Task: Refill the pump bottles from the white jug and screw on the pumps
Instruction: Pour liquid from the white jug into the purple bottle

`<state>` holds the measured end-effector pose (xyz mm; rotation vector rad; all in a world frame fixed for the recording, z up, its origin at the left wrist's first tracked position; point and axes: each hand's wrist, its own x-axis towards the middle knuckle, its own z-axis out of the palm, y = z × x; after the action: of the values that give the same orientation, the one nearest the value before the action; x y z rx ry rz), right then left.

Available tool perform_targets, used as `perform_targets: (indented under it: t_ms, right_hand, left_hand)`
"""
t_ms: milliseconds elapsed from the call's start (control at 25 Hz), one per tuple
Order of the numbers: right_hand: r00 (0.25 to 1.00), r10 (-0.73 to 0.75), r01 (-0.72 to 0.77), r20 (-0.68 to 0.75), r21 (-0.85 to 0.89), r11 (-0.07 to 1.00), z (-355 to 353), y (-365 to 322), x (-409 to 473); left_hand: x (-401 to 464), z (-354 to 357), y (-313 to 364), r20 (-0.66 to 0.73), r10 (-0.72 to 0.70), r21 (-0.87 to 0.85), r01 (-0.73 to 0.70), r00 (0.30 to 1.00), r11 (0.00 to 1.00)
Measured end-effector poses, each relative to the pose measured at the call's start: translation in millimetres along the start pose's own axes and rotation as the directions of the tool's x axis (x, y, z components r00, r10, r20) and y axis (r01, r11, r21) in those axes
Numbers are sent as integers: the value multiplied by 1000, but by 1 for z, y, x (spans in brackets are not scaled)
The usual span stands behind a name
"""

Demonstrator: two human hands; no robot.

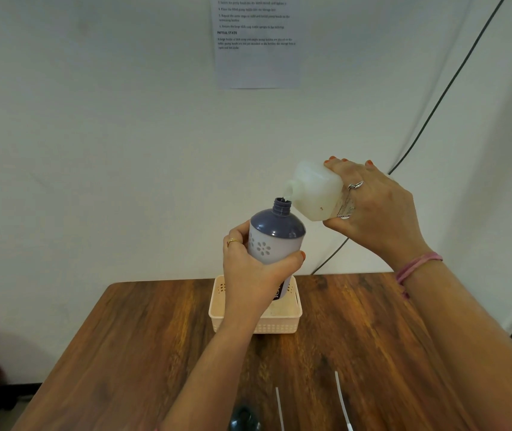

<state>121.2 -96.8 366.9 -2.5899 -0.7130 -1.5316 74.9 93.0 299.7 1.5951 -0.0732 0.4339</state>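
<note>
Left hand (250, 269): wrapped round a purple-shouldered pump bottle (274, 236), open-necked, held above a cream perforated basket (279, 321) on the wooden table (124, 353). Right hand (373, 206): grips the tipped white jug (313, 189), spout at the bottle's mouth. Near edge: two white tubes (341, 399), probably pump dip-tubes.

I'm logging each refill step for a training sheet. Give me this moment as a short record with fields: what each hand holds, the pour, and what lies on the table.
left hand: grips the pump bottle, held tilted above the basket, neck open, no pump on
right hand: holds the white jug tipped, spout at the bottle's neck
pour: liquid at the spout, meeting the neck
table: basket at the far edge; two white pump tubes near the front; a dark object, partly cut off
wall: printed sheet
</note>
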Motion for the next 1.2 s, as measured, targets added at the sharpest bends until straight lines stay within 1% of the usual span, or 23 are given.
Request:
perform_targets:
  t_ms: [360,1200]
  right_hand:
    - [1000,-1,1,-22,9,1000,1,-2,0]
    - [1000,19,-19,14,-1,1000,5,-1,-1]
  left_hand:
    - [1,-1,-1,7,-5,-21,5,1000,1000]
    - [2,0,-4,8,-3,-26,3,1000,1000]
